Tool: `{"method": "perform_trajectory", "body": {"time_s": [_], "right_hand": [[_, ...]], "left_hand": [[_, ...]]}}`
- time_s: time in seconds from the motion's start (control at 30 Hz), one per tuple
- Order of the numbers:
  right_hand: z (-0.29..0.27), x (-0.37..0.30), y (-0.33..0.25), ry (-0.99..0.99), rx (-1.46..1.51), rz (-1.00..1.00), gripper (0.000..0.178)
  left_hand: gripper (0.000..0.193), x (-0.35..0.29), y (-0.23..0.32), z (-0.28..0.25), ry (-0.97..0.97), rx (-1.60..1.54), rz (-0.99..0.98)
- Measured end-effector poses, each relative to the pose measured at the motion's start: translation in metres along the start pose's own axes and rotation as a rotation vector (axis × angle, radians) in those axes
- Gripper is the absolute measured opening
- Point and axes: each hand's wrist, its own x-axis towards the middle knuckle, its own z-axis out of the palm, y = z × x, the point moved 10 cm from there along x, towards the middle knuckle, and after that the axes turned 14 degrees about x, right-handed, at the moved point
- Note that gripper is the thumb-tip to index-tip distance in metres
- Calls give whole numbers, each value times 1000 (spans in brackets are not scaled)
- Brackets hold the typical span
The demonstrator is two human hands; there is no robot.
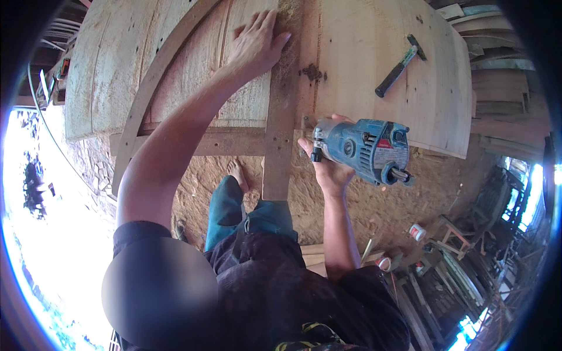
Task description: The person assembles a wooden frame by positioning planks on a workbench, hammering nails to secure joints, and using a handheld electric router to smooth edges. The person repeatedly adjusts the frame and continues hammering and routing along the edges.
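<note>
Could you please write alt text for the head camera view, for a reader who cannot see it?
A person's right hand holds a blue power tool beside a wooden frame with a curved side. The left hand, fingers extended, is over the frame and pale boards, where a hammer lies farther right.

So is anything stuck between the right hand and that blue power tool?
No, nothing visible: the right hand is touching the blue power tool, holding it around its left end. The hammer lies apart from them, farther forward on the wooden boards, so it isn't in between.
</note>
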Motion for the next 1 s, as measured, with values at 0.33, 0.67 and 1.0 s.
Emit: {"method": "perform_trajectory", "body": {"time_s": [0.33, 0.67, 1.0], "right_hand": [[27, 2, -4, -124, -678, -206, 86], [17, 30, 15, 31, -502, -159, 82], [40, 85, 16, -28, -492, -300, 83]], "left_hand": [[63, 11, 19, 0, 63, 4, -30], [59, 7, 18, 11, 126, 108, -59], [61, 7, 19, 5, 86, 77, -85]]}}
